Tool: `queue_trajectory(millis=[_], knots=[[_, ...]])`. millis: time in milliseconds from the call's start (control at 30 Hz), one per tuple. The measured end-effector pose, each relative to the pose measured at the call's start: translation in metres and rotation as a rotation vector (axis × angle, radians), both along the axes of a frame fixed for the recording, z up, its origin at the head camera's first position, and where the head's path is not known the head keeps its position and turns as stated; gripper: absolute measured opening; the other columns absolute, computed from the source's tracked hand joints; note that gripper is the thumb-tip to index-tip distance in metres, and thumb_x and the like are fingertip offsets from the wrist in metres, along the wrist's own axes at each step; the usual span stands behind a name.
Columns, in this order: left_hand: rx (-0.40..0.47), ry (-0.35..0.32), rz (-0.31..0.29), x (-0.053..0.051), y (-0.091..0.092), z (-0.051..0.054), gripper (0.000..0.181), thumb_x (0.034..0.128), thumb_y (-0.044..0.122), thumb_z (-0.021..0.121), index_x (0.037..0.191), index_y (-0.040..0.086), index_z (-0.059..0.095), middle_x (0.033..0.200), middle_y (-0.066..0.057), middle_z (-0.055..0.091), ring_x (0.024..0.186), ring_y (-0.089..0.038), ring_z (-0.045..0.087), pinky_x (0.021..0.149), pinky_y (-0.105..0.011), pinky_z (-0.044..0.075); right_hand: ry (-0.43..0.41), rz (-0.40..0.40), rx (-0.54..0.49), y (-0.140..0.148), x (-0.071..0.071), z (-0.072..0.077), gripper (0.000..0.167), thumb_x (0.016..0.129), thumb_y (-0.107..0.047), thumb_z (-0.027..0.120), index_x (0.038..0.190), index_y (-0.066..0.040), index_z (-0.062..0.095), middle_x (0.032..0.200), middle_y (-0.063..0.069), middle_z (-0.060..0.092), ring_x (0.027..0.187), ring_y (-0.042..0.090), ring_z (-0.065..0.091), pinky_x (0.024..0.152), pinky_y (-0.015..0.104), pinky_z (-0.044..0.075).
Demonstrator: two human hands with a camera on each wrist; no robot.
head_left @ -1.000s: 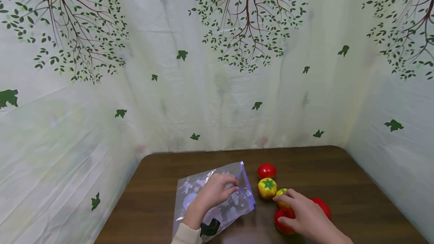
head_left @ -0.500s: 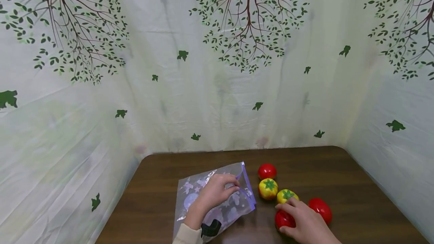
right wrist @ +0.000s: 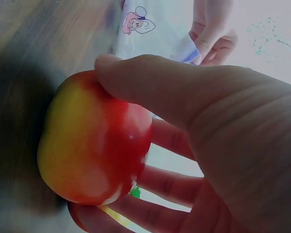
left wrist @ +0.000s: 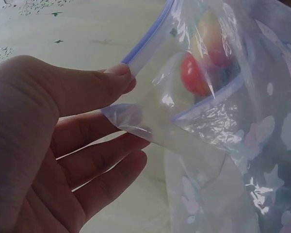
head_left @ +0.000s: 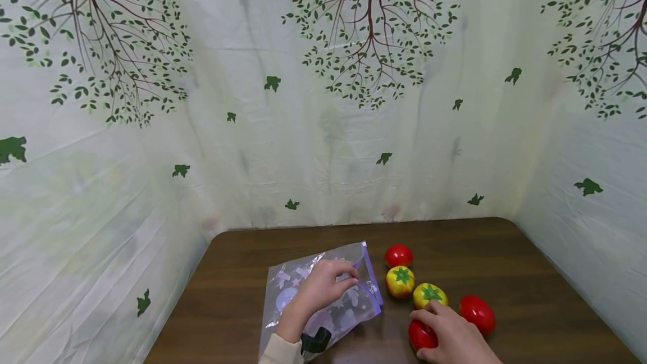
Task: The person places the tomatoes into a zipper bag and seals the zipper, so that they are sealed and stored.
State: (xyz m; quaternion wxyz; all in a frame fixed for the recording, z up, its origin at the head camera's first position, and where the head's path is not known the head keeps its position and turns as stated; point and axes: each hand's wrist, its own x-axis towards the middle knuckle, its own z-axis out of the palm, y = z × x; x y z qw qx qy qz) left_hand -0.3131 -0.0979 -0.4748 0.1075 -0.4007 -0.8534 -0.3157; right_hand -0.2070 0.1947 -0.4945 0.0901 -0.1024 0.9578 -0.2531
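Note:
My left hand (head_left: 326, 285) pinches the open edge of a clear zip bag (head_left: 349, 319) with a purple strip and pastel prints. In the left wrist view, thumb and index finger (left wrist: 114, 77) hold the edge while the other fingers spread loosely. My right hand (head_left: 457, 333) is around a glossy red-and-yellow apple-like fruit (right wrist: 94, 141) at the table's near side, thumb on one side and fingers on the other. Just beyond it sits a yellow fruit (head_left: 429, 294) with a green star-shaped top. A red fruit (head_left: 477, 314) lies to the hand's right.
Another yellow fruit (head_left: 400, 282) with a green top and a round red fruit (head_left: 399, 255) sit farther back, right of the bag. All rest on a dark wooden table (head_left: 546, 319). A pale curtain (head_left: 323, 145) printed with trees and leaves hangs behind it.
My right hand has drawn slightly nearer and its fingers have come in around the fruit, uncovering the yellow one and the red one beside it. The left hand stays on the bag.

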Motion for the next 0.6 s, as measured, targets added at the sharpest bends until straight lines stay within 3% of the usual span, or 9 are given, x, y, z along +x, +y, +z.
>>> queue_trajectory(millis=[233, 600], knots=[[0.009, 0.006, -0.008, 0.0014, -0.0007, 0.0003, 0.002, 0.0904, 0.013, 0.076, 0.092, 0.015, 0.077, 0.091, 0.009, 0.073, 0.084, -0.003, 0.065, 0.078, -0.030, 0.055, 0.015, 0.026, 0.007, -0.0009, 0.0026, 0.0000, 0.060, 0.062, -0.036, 0.095, 0.114, -0.021, 0.071, 0.104, -0.002, 0.057, 0.090, 0.024, 0.056, 0.067, 0.053, 0.055], [-0.002, 0.040, 0.005, 0.0032, -0.0005, 0.0029, 0.006, 0.0901, 0.014, 0.077, 0.089, 0.019, 0.075, 0.088, 0.014, 0.071, 0.077, 0.000, 0.061, 0.073, -0.031, 0.055, 0.133, 0.051, 0.030, -0.0062, 0.0068, 0.0012, 0.053, 0.066, -0.031, 0.093, 0.113, -0.017, 0.071, 0.102, -0.001, 0.057, 0.083, 0.022, 0.056, 0.067, 0.050, 0.054]])
